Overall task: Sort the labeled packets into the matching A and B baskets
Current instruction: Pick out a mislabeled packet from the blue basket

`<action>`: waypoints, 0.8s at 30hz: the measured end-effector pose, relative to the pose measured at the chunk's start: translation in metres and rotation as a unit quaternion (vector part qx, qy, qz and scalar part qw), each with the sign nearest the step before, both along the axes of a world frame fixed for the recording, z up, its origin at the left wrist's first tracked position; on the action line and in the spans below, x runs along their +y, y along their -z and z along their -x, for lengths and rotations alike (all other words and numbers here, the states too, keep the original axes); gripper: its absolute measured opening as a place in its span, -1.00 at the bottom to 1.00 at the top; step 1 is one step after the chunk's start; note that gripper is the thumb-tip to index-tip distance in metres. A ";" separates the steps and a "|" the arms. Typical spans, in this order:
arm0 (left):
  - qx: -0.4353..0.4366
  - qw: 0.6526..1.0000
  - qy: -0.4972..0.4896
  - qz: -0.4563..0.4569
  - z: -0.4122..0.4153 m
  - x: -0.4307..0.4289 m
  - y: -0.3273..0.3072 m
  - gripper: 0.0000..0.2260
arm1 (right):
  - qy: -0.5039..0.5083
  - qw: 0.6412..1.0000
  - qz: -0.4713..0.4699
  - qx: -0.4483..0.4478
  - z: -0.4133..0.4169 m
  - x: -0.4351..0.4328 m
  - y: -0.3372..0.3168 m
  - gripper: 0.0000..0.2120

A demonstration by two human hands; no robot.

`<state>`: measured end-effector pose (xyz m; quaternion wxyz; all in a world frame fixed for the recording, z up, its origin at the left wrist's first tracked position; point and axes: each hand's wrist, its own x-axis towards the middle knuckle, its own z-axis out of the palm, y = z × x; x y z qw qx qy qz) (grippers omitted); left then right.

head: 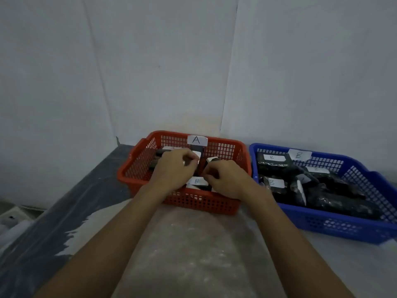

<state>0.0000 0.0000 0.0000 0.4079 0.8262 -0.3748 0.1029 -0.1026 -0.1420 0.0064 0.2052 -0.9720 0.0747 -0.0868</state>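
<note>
A red basket (187,203) tagged A sits ahead of me, and a blue basket (335,222) tagged B stands to its right. Both my hands are inside the red basket. My left hand (171,171) has its fingers curled on a dark packet with a white label (196,157). My right hand (227,179) is closed on another dark packet (212,161). Between my wrists lies a packet labeled B (196,181). Several dark packets with B labels (275,183) fill the blue basket.
Both baskets rest on a pale dusty tabletop (204,254) pushed against white walls. A dark grey strip (64,201) runs along the table's left edge, with the floor beyond it.
</note>
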 end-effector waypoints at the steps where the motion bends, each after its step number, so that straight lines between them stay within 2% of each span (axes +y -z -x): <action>1: 0.013 1.000 -0.005 -0.017 -0.008 -0.008 0.003 -0.83 | 0.006 1.000 0.005 0.001 -0.007 -0.003 0.005 -0.84; 5: 0.066 0.987 -0.044 -0.138 -0.031 -0.032 0.008 -0.55 | 0.044 0.999 -0.012 0.013 -0.017 -0.011 0.023 -0.80; 8: 0.098 0.977 -0.057 -0.180 -0.042 -0.043 0.018 -0.37 | 0.061 0.997 -0.053 0.004 -0.019 -0.017 0.030 -0.79; 11: 0.111 0.967 -0.071 -0.219 -0.048 -0.050 0.027 -0.27 | 0.063 0.995 -0.077 0.018 -0.024 -0.024 0.029 -0.78; 13: 0.091 0.965 -0.083 -0.233 -0.049 -0.051 0.029 -0.29 | 0.062 0.994 -0.091 0.018 -0.026 -0.027 0.029 -0.79; 19: 0.087 0.975 -0.086 -0.183 -0.043 -0.045 0.020 -0.47 | 0.072 0.992 -0.106 -0.006 -0.025 -0.029 0.028 -0.81; 24: 0.040 0.995 -0.079 -0.041 -0.030 -0.030 0.015 -0.54 | 0.087 0.974 -0.173 -0.115 -0.020 -0.029 0.024 -0.87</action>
